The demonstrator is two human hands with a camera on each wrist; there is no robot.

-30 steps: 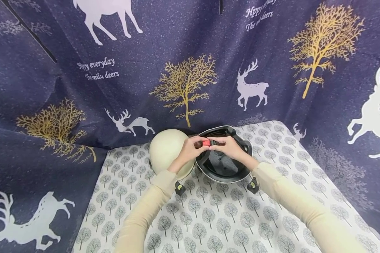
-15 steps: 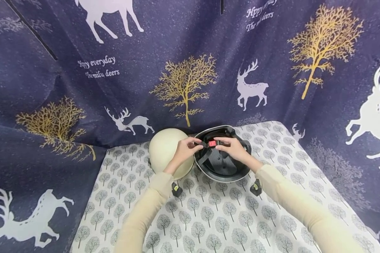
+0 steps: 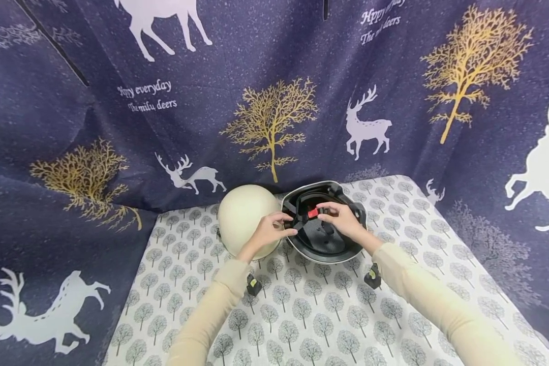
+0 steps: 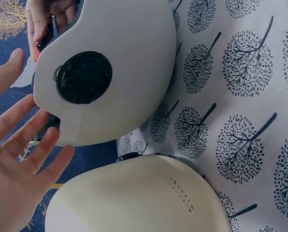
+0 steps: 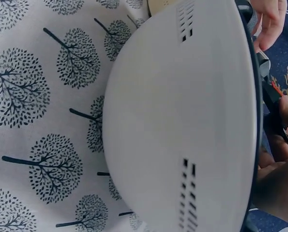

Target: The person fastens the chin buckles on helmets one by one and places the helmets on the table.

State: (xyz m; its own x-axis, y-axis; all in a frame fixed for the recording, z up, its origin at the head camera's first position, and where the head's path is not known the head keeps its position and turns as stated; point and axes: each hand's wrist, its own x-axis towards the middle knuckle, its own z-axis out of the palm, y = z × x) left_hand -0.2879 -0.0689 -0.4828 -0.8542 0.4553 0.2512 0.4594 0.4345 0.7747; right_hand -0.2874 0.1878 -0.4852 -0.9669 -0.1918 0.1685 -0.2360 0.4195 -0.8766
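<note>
A white helmet (image 3: 321, 245) lies upside down, its black lining facing up. Above its opening, my right hand (image 3: 342, 219) pinches the black end of a red and black buckle (image 3: 313, 213), with fingers and thumb around it in the right wrist view. My left hand (image 3: 269, 231) is at the helmet's left rim. In the left wrist view its fingers (image 4: 30, 130) are spread, with nothing gripped, beside the white shell (image 4: 134, 63) and its round dark side piece (image 4: 84, 77). A cream helmet (image 3: 241, 218) sits dome up under my left forearm.
Both helmets stand near the back edge of a table (image 3: 297, 315) covered in a white tree-print cloth. Behind it hangs a dark blue curtain (image 3: 201, 127) with deer and golden trees. Small black devices (image 3: 253, 285) are strapped at both wrists.
Both hands were together at the buckle. My left hand has let go of the strap and moved left to the rim; my right hand has shifted slightly right and down with the buckle.
</note>
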